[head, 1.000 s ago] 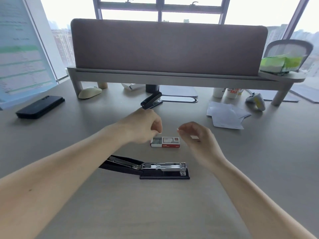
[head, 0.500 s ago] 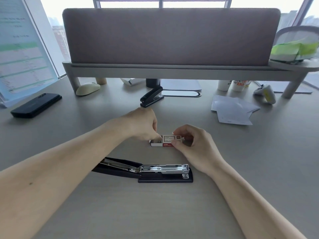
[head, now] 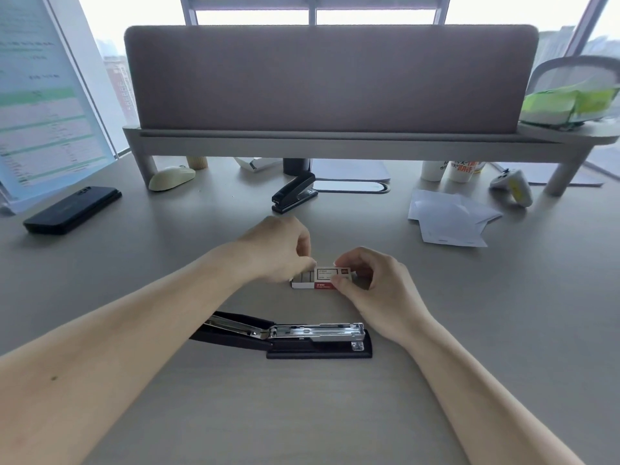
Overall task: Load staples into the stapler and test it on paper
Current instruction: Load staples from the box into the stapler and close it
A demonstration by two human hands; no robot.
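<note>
Snugly around staple box (head: 324, 280): left hand (head: 279, 253); right hand (head: 377, 290)

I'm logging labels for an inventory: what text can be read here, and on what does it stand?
Nothing is sharp enough to quote.
Staple box: print on its white and red label, too small to read.
Paper cup: orange characters, too blurred to read.
Printed sheet: a table with green rows, text blurred.

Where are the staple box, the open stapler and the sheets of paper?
staple box (head: 326, 277): head view, printed top face.
open stapler (head: 318, 331): head view, metal staple channel.
sheets of paper (head: 446, 223): head view, middle of the top sheet.
</note>
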